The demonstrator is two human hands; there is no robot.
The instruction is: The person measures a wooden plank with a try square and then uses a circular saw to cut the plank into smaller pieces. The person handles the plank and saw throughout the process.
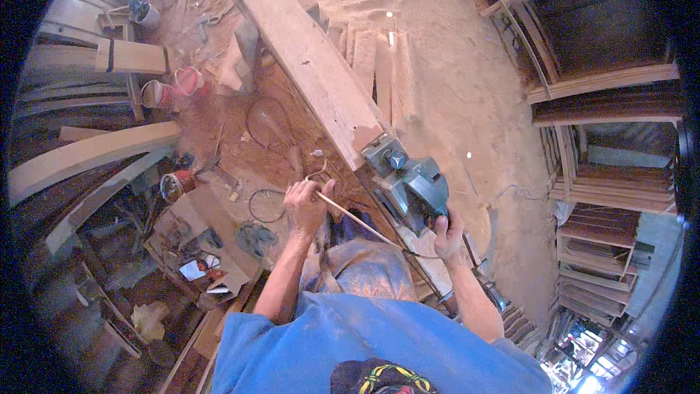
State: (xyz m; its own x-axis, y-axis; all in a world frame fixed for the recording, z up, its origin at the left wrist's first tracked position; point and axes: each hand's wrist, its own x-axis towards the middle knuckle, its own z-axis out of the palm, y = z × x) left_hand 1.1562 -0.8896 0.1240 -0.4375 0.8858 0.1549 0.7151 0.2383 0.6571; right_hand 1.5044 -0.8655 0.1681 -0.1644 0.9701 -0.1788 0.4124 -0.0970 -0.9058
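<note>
A long pale wooden plank [313, 73] runs diagonally from the far left toward me. A grey-green electric hand planer [419, 186] rests at its near end. My right hand [450, 237] is closed round the rear of the planer, with part of the grip hidden behind the fingers. My left hand [306, 208] is closed on a beige power cord [357, 222], which stretches across my lap toward the planer's back and ends in a darker stretch by my right wrist. Just beyond my left hand, a small white piece, perhaps a plug [318, 153], lies with a loop of cord.
Sawdust covers the floor [467, 73]. Several boards [379, 66] lie beyond the plank. Red buckets [191, 82] and a curved timber [95, 157] stand at left. A cardboard box [193, 230] with small items sits near left. Stacked wooden frames [612, 80] line the right side.
</note>
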